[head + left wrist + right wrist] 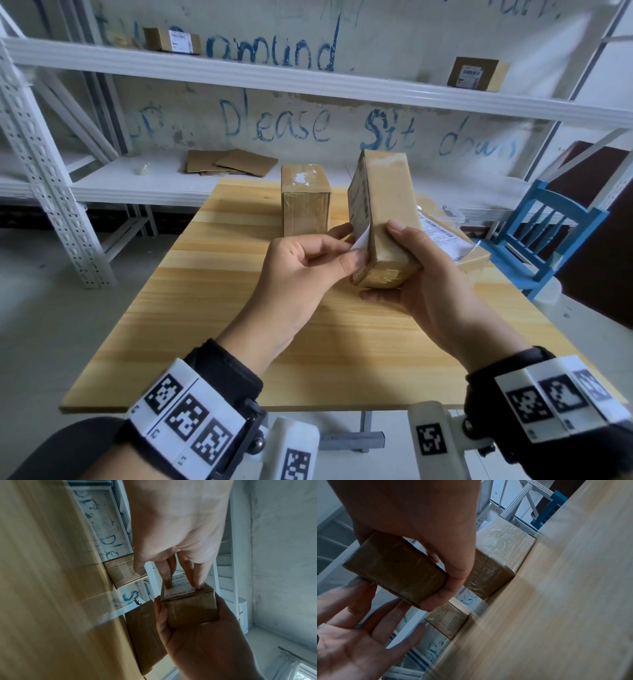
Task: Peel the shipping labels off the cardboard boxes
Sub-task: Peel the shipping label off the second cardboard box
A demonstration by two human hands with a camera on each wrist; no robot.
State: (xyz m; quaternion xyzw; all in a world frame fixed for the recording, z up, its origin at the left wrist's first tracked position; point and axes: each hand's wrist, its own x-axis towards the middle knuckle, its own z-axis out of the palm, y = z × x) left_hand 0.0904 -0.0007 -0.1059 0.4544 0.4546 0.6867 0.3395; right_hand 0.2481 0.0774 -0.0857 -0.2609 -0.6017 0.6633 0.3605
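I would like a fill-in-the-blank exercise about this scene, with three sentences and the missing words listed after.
1. The right hand holds a brown cardboard box above the wooden ____.
2. The left hand pinches the lifted corner of the white shipping ____ on that box.
3. Behind the table, to the person's right, stands a ____ wooden chair.

Missing words: table; label; blue
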